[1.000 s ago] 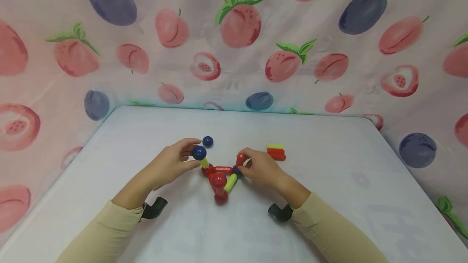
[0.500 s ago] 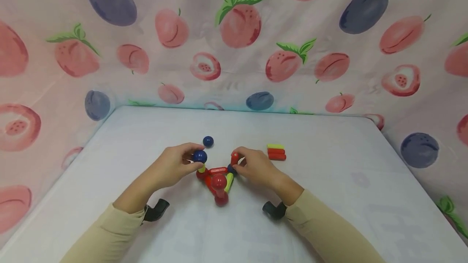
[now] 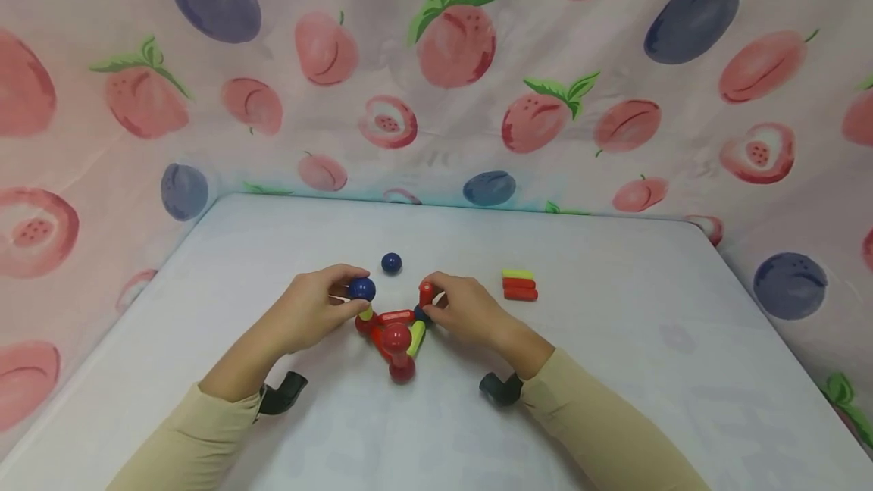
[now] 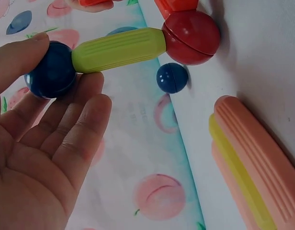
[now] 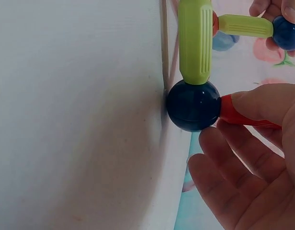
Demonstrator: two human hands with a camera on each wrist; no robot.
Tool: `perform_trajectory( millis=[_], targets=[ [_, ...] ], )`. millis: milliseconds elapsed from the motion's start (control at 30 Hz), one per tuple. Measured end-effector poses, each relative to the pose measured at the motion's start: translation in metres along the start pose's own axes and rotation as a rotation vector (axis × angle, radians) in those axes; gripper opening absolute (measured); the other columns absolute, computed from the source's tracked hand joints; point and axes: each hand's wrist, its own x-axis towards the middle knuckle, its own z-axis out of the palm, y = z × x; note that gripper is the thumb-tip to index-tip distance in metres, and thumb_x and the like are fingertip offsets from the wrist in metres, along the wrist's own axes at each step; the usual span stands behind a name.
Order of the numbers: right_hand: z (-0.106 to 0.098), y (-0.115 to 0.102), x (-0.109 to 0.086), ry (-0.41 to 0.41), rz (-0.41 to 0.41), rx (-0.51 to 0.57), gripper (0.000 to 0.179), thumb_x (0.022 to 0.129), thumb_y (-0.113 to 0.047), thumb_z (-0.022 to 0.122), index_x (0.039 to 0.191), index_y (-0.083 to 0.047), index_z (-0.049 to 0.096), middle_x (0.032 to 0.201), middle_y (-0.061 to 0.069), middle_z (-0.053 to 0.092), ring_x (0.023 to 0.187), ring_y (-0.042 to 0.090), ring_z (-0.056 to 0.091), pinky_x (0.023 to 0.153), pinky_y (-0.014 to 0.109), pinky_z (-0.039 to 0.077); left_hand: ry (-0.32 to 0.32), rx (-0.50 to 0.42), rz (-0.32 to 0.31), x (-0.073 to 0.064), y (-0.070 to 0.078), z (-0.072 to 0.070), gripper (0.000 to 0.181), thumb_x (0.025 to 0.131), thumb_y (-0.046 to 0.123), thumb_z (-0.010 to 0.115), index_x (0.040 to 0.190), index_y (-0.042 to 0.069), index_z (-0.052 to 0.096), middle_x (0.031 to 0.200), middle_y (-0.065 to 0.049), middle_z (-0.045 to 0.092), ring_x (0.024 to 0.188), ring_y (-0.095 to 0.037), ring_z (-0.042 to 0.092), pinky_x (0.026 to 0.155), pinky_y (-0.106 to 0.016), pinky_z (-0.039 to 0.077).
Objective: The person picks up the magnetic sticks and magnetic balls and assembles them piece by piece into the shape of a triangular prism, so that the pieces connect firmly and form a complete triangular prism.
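Note:
My left hand (image 3: 319, 308) pinches a blue ball (image 4: 52, 71) between thumb and fingers. This ball caps a yellow-green magnetic stick (image 4: 119, 49), which stands on a red ball (image 4: 191, 38). With thumb and fingertips, my right hand (image 3: 470, 313) grips a red magnetic stick (image 3: 426, 294) upright on another blue ball (image 5: 193, 105). A red stick (image 3: 396, 317) joins these two base corners. An orange-red stick (image 3: 380, 342) and a yellow-green stick (image 3: 417, 338) run to the front red ball (image 3: 402, 370), under a raised red ball (image 3: 396, 338). Together they form a triangular base.
A loose blue ball (image 3: 392, 263) lies behind the structure. To the right, a yellow stick (image 3: 518, 274) and two red sticks (image 3: 520, 294) lie side by side. Orange-pink ridged sticks (image 4: 257, 158) show at the left wrist view's lower right. Fruit-print cloth (image 3: 436, 135) hangs behind the white table (image 3: 614, 324).
Both hands and the ball-and-stick structure have shifted left, away from the loose sticks. The right hand keeps its grip on the red stick, the left on the blue ball.

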Motion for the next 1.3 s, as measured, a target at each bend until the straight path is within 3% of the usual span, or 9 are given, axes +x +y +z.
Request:
perform_trajectory(
  millis=[300,533,700,867,1033,1167,1300],
  targets=[
    [-0.005,0.005,-0.001,0.013,0.000,0.079,0.054,0.091,-0.023,0.076,0.139,-0.013,0.053,0.118,-0.002,0.062,0.101,0.015,0.061,0.077,0.026,0.055,0.021,-0.008,0.006,0.000,-0.004,-0.001,0.044,0.092,0.019,0.074,0.132,0.004,0.061,0.110,-0.007,0.070,0.104,-0.027,0.068,0.085,-0.042,0.057],
    [-0.010,0.006,-0.002,0.050,-0.046,0.092,0.024,0.094,-0.020,0.072,0.116,-0.016,0.065,0.099,-0.008,0.066,0.096,0.014,0.062,0.073,0.026,0.054,0.022,-0.005,0.010,0.000,-0.004,0.000,0.044,0.093,0.019,0.074,0.132,0.004,0.060,0.110,-0.007,0.070,0.104,-0.027,0.068,0.086,-0.042,0.057],
    [-0.010,0.004,-0.001,0.033,-0.058,0.079,0.024,0.094,-0.019,0.072,0.117,-0.016,0.065,0.099,-0.007,0.066,0.096,0.014,0.062,0.072,0.025,0.054,0.020,-0.002,0.006,-0.001,-0.003,0.000,0.045,0.093,0.020,0.074,0.132,0.004,0.060,0.110,-0.007,0.070,0.104,-0.027,0.068,0.085,-0.042,0.057],
    [-0.019,0.007,0.001,-0.057,-0.085,0.123,0.037,0.093,-0.019,0.071,0.128,-0.012,0.061,0.112,-0.005,0.064,0.103,0.015,0.060,0.080,0.028,0.055,0.022,0.000,0.000,-0.001,-0.004,-0.001,0.045,0.093,0.019,0.074,0.132,0.004,0.060,0.111,-0.008,0.070,0.104,-0.027,0.068,0.085,-0.042,0.057],
    [-0.040,0.014,0.014,-0.056,-0.157,0.216,0.041,0.092,-0.012,0.069,0.131,-0.005,0.059,0.126,0.010,0.063,0.108,0.020,0.061,0.090,0.036,0.053,0.019,-0.005,0.003,-0.001,-0.003,-0.002,0.045,0.093,0.020,0.074,0.133,0.003,0.060,0.111,-0.008,0.070,0.105,-0.028,0.068,0.086,-0.042,0.057],
    [-0.047,0.013,0.034,-0.024,-0.126,0.146,0.041,0.093,-0.021,0.071,0.131,-0.008,0.063,0.130,0.011,0.063,0.110,0.021,0.061,0.092,0.039,0.052,0.017,-0.007,-0.004,-0.002,-0.003,-0.002,0.046,0.093,0.020,0.074,0.133,0.003,0.060,0.110,-0.008,0.070,0.106,-0.028,0.067,0.086,-0.042,0.057],
    [-0.042,0.011,0.054,-0.053,-0.077,0.069,0.048,0.094,-0.027,0.071,0.138,-0.012,0.061,0.134,0.009,0.061,0.118,0.023,0.058,0.095,0.042,0.050,0.014,-0.015,-0.010,-0.001,-0.004,-0.002,0.046,0.093,0.021,0.074,0.133,0.004,0.060,0.111,-0.008,0.070,0.105,-0.028,0.068,0.086,-0.042,0.057]
  ],
)
